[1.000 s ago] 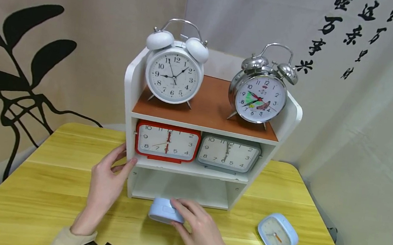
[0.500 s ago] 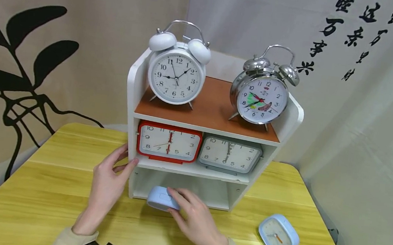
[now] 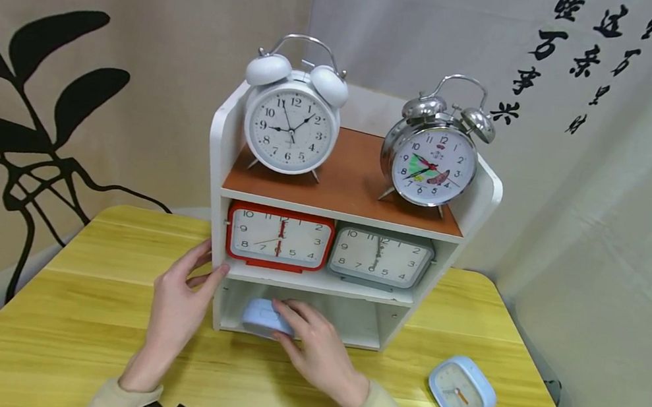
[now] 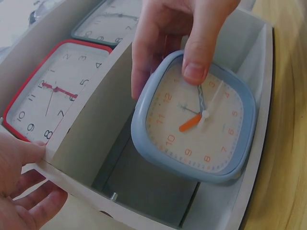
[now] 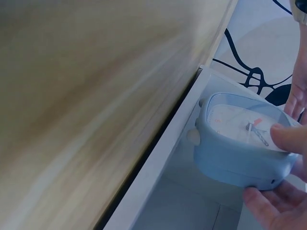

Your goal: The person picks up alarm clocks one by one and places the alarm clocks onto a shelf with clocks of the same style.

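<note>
My right hand (image 3: pixel 319 352) pinches a light blue alarm clock (image 3: pixel 263 318) by its right side, at the mouth of the shelf's bottom compartment, left of its middle. In the left wrist view the thumb lies on the edge of the clock's face (image 4: pixel 196 129), fingers behind. Small feet show under the clock (image 5: pixel 244 143) in the right wrist view. My left hand (image 3: pixel 180 307) holds the left side panel of the white shelf (image 3: pixel 317 285), thumb on its front edge beside the red-framed clock (image 3: pixel 279 237). A second light blue clock (image 3: pixel 463 390) lies face up on the table at right.
A grey rectangular clock (image 3: pixel 380 257) stands beside the red one on the middle shelf. On the brown top stand a white twin-bell clock (image 3: pixel 290 123) and a silver twin-bell clock (image 3: pixel 432 155). The wooden table (image 3: pixel 82 310) carries everything, with curtains behind.
The right hand has carried the light blue clock forward and slightly left, from in front of the shelf to the bottom compartment's opening. The left hand has stayed on the shelf's side.
</note>
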{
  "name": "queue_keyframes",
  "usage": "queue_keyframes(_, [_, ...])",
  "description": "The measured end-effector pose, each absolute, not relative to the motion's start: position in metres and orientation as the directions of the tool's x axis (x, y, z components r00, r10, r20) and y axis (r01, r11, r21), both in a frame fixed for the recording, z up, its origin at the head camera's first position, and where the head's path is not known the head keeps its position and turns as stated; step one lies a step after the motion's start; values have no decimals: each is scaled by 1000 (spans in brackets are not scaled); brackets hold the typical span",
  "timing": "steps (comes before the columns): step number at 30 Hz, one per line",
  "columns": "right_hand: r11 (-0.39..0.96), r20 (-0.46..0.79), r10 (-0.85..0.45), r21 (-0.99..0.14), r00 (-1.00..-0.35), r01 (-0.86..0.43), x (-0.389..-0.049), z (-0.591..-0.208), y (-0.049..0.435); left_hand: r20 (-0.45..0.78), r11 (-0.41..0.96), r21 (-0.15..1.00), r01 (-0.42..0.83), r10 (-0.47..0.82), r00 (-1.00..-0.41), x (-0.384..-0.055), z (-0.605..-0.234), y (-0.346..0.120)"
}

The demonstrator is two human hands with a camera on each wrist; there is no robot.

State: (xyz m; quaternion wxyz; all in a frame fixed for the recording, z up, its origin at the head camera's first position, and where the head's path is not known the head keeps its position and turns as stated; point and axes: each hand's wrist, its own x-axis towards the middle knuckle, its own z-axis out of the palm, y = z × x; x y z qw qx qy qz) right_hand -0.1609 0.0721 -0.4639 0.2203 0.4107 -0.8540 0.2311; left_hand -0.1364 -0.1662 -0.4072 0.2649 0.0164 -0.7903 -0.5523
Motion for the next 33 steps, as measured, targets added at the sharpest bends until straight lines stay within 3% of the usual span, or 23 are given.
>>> queue_keyframes(17, [563, 540, -587, -262, -603, -784, -174, -464, 62, 391, 386, 886, 258, -319, -863, -137, -406, -165])
queue_keyframes(22, [585, 556, -601, -184, -575, -790, -177, -464, 61, 393, 391, 884, 257, -323, -861, -137, -406, -166])
queue_keyframes(33, [616, 642, -628, 63, -440, -785, -180, -469, 56, 413, 391, 879, 274, -336, -846, -136, -405, -165])
